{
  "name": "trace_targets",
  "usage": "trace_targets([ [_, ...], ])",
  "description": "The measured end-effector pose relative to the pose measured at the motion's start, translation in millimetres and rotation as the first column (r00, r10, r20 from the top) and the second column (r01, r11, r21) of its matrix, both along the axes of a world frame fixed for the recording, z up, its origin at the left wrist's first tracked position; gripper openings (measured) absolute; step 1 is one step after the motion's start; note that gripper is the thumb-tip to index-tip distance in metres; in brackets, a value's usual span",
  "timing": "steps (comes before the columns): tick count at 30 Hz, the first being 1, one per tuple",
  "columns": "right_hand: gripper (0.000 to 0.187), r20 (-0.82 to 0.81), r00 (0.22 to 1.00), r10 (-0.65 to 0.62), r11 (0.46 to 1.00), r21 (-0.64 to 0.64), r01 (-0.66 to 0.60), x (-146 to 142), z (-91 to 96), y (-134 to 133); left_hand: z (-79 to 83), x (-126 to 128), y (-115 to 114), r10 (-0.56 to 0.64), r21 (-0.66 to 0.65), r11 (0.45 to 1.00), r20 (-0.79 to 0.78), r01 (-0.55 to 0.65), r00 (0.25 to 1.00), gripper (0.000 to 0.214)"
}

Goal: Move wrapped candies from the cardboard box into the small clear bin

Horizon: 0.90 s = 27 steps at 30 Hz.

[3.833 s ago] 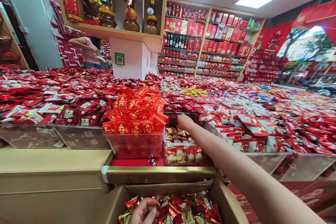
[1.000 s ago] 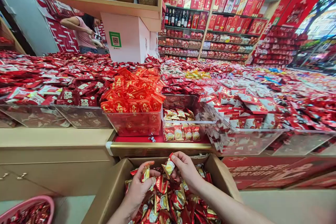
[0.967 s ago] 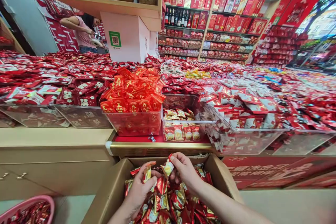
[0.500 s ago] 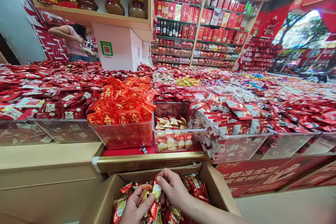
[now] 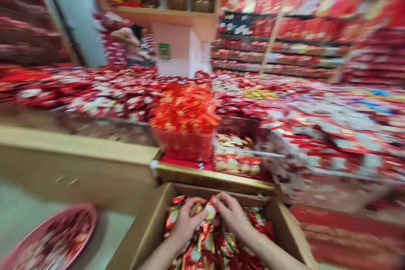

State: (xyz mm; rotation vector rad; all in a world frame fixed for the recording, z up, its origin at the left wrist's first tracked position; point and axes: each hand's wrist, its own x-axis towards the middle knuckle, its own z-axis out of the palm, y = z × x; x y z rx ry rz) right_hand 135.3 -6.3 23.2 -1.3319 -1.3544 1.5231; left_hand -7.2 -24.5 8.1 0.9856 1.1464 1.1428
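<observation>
Both my hands are inside an open cardboard box [image 5: 148, 228] full of red and gold wrapped sweets [image 5: 221, 244]. My left hand [image 5: 186, 223] is curled round a bunch of these sweets. My right hand [image 5: 232, 215] pinches a wrapped sweet [image 5: 209, 211] between the two hands, fingertips nearly touching. The picture is smeared by head motion. Just beyond the box, on the counter, a clear bin [image 5: 237, 156] holds a low layer of the same gold sweets.
A heaped bin of orange-red packets [image 5: 185, 114] stands left of the clear bin. Red packets cover the long counter [image 5: 79, 147]. A pink basket [image 5: 47, 236] of sweets sits on the floor at left. A person [image 5: 131, 44] stands at the back.
The view has swung left and down and gone blurred. Both hands stay in the box gathering sweets; 3.8 s ago my right hand reached out over the clear bin.
</observation>
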Motion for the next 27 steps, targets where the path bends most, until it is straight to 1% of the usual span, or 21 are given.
trace_targets([
  [2,0.042,0.039,0.999,0.021,0.999,-0.031,-0.019,2,-4.9,-3,-2.9,1,-4,0.051,-0.023,0.998,0.0,-0.05,0.999,0.025],
  [4,0.043,0.055,0.993,0.102,0.992,-0.083,-0.097,3,-10.4,-4,-6.4,2,-5,0.083,-0.03,0.996,0.011,-0.083,0.996,0.027],
  [7,0.044,0.05,0.985,0.168,0.981,-0.11,-0.162,2,-17.2,-7,-7.9,3,-10,0.092,-0.018,0.996,0.01,-0.092,0.996,0.023],
  [11,0.043,0.065,0.986,0.155,0.986,-0.068,-0.151,-2,-21.9,-8,-7.3,1,-14,0.048,0.013,0.999,-0.005,-0.048,0.999,0.023],
  [15,0.04,0.059,0.988,0.144,0.989,-0.044,-0.141,-3,-22.1,-6,-6.2,-2,-11,0.017,0.026,1.0,-0.02,-0.017,1.0,0.024],
  [19,0.04,0.051,0.99,0.135,0.99,-0.052,-0.132,-2,-21.1,-6,-3.9,-5,-6,0.021,0.032,0.999,-0.019,-0.02,1.0,0.023],
  [22,0.035,0.031,0.992,0.125,0.992,-0.024,-0.124,-1,-20.4,-5,-3.5,-8,-4,0.016,0.028,0.999,-0.001,-0.016,1.0,0.024],
  [25,0.031,-0.021,0.993,0.116,0.993,0.001,-0.116,-2,-18.7,-3,-3.9,-9,-3,0.021,0.032,0.999,0.018,-0.021,1.0,0.026],
  [27,0.033,-0.062,0.993,0.102,0.994,-0.023,-0.104,-3,-16.4,-2,-4.3,-9,-3,0.033,0.026,0.999,0.028,-0.033,0.999,0.026],
])
